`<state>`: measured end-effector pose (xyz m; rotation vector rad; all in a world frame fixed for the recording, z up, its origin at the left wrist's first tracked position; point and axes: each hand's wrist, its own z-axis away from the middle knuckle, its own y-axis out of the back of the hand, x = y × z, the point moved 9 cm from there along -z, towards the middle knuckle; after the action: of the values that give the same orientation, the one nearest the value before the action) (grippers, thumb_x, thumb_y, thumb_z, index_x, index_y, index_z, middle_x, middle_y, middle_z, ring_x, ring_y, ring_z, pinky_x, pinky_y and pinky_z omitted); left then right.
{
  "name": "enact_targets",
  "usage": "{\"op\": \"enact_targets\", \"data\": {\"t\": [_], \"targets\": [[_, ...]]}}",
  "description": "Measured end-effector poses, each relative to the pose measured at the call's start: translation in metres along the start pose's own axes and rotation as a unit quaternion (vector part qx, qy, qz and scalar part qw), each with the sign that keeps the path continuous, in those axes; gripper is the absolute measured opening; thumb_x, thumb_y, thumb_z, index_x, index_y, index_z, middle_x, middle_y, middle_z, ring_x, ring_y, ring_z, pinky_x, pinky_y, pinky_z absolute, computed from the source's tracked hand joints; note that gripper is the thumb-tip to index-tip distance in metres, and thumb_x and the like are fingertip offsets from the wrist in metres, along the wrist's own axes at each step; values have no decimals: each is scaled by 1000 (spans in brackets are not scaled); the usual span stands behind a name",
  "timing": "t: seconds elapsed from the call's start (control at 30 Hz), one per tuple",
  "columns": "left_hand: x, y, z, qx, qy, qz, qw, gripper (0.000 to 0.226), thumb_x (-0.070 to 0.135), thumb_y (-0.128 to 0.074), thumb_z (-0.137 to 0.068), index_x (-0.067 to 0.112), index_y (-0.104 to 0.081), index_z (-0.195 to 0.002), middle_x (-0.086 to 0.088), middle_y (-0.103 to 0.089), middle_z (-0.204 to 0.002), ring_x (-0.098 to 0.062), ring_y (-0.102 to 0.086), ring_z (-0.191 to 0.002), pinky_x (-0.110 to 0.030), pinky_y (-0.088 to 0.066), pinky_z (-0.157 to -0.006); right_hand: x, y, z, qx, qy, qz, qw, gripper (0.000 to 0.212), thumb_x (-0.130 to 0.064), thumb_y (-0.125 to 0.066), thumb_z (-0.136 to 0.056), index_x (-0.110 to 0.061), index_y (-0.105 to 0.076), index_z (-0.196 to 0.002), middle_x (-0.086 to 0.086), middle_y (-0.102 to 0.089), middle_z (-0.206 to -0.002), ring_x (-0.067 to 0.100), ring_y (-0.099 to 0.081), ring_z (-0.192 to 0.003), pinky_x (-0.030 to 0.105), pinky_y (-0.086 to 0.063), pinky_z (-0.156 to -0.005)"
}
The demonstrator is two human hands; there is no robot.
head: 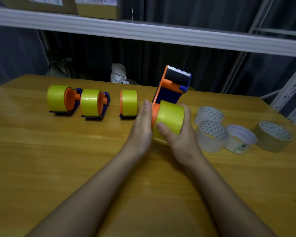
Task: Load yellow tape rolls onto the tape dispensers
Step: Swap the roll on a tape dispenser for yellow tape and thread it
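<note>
A person at a wooden desk (pixel 75 168) is working a yellow roll (pixel 169 117) onto a tape dispenser (pixel 171 89), which is tilting up off the surface with its toothed blade end pointing up and away toward the shelving. The right hand (pixel 179 139) is gripping the roll, thumb curled over its near face and fingers wrapping its far side, while the left hand (pixel 142 127) is lying with straight fingers flat against the dispenser's orange side plate, bracing it. The roll's axis is running across the desk from left to right, in line with the hub, so the two hands are facing each other along that line; any seating push, by the look of it, would travel leftward from the right hand into the left palm. The roll appears close against the plate, though whether it is fully home cannot be told. To the left, three loaded dispensers (pixel 94 104) are standing in a row on the desk, well apart from the hands. To the right, clear and tan rolls (pixel 212 134) are lying near the right wrist.
</note>
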<state>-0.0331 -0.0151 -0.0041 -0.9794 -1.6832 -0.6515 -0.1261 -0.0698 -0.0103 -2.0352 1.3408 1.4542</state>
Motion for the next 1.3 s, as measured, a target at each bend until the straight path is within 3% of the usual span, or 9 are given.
{"op": "enact_targets", "data": {"t": [0.17, 0.3, 0.43, 0.53, 0.6, 0.9, 1.03, 1.17, 1.3], "targets": [[16, -2, 5, -18, -81, -65, 994, 41, 44, -25, -96, 15, -53, -100, -15, -56, -89, -27, -57, -83, -43, -48, -77, 26, -11, 1, -49, -151, -179, 971, 76, -67, -61, -65, -26, -45, -128, 10, -66, -104, 23, -70, -79, 35, -51, -51], [23, -6, 6, -41, -87, -59, 994, 34, 40, -26, -99, 18, -51, -90, 6, -52, -72, -3, -54, -64, -18, -47, -58, 20, -9, 3, -52, -139, -196, 969, 81, -66, -72, -63, -38, -37, -131, 3, -62, -116, 18, -69, -93, 35, -58, -66], [8, 9, 1, 27, 19, 8, 999, 29, 36, -29, -101, 28, -57, -94, 16, -63, -80, 14, -60, -78, -7, -47, -72, -7, 3, 3, -40, 24, 91, 995, 109, -57, -80, -61, -51, -7, -141, -12, -28, -140, 5, -42, -123, 19, -45, -92], [-12, 8, -1, 28, 141, 94, 985, 35, 43, -38, -98, 20, -64, -99, -3, -71, -91, -15, -69, -88, -33, -54, -82, -30, 6, 5, -11, 167, 266, 949, 100, -66, -69, -64, -37, -14, -143, -4, -23, -138, 9, -34, -122, 13, -35, -87], [-16, 8, -1, 39, 165, 99, 981, 35, 43, -42, -97, 17, -65, -101, -6, -72, -89, -18, -70, -82, -33, -54, -75, -36, 7, 8, 17, 206, 290, 935, 89, -67, -64, -67, -28, -25, -137, 5, -30, -135, 17, -40, -119, 22, -41, -82], [-4, 6, 2, 30, 98, 83, 991, 37, 33, -33, -101, 14, -61, -86, -4, -63, -80, -21, -61, -82, -35, -50, -78, -21, 6, 6, 14, 79, 172, 982, 77, -69, -60, -67, -37, -29, -129, -12, -38, -119, -4, -45, -103, 6, -40, -75], [4, 1, 3, 0, 52, 78, 996, 34, 29, -30, -102, 17, -59, -88, 8, -65, -70, -8, -63, -74, -24, -50, -71, -18, 5, 7, 7, 50, 112, 992, 73, -67, -60, -69, -37, -30, -128, -6, -44, -121, -1, -51, -102, 14, -46, -77], [17, -9, 9, -37, 5, 53, 998, 32, 20, -27, -102, 11, -54, -85, 8, -60, -66, 0, -57, -63, -14, -47, -59, -11, -1, 6, -18, -5, -46, 999, 55, -59, -61, -75, -38, -38, -120, 0, -58, -114, 18, -61, -102, 45, -53, -85], [20, -13, 11, -50, -4, 55, 997, 31, 19, -26, -102, 10, -53, -88, 6, -61, -75, -3, -58, -70, -13, -49, -64, -7, -3, 2, -47, -33, -124, 991, 44, -53, -62, -74, -42, -42, -111, -12, -65, -102, 15, -66, -97, 42, -56, -82]]}}
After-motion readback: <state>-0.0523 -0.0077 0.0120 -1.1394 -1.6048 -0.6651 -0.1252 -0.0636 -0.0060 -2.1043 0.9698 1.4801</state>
